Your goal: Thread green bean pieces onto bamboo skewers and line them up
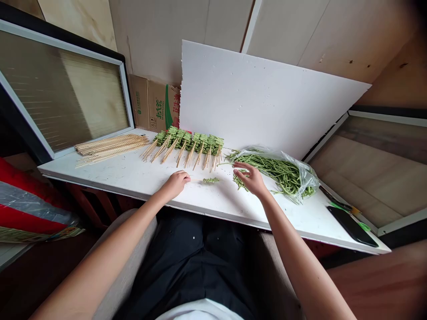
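Note:
My left hand [176,183] rests on the white board [133,178] with its fingers closed on the end of a thin bamboo skewer [197,181]. A few short pieces of green bean [211,180] sit threaded on that skewer's far end. My right hand [251,178] hovers with fingers spread over a small heap of cut green beans [239,181], touching them. Just right of it lies an open clear plastic bag of long green beans [283,171]. A row of several finished bean skewers [187,144] lies behind my hands.
A pile of bare bamboo skewers [106,146] lies at the far left of the board. A black phone [352,226] and a green-handled tool [343,206] lie at the right end. A white foam sheet [260,98] and a cardboard box [155,106] stand behind.

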Demonstrator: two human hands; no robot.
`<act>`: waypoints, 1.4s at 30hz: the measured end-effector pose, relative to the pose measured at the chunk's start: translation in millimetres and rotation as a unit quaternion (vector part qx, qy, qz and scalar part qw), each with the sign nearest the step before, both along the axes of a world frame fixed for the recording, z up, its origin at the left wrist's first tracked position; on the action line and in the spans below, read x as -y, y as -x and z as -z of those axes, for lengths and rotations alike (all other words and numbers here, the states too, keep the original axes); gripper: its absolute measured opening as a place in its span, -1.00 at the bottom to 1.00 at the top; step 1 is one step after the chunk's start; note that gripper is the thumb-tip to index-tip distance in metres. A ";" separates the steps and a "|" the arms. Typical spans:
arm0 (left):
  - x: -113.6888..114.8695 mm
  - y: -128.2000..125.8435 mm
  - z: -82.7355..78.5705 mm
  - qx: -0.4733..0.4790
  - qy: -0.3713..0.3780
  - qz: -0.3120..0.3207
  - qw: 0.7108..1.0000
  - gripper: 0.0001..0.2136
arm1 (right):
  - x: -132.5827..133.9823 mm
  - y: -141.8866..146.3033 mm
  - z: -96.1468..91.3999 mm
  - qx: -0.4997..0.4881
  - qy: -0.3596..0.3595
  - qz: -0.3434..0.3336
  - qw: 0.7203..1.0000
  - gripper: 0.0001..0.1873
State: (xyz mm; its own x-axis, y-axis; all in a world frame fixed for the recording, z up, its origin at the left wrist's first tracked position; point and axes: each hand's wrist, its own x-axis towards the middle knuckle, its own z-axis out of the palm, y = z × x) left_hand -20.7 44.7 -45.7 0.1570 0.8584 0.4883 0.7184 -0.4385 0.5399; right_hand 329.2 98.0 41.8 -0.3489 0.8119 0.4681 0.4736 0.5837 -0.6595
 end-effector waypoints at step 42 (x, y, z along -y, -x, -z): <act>2.1 5.1 2.5 -0.009 -0.007 -0.034 0.999 -0.76 | -120.9 -128.9 14.2 -0.044 -0.049 0.283 0.957 -0.31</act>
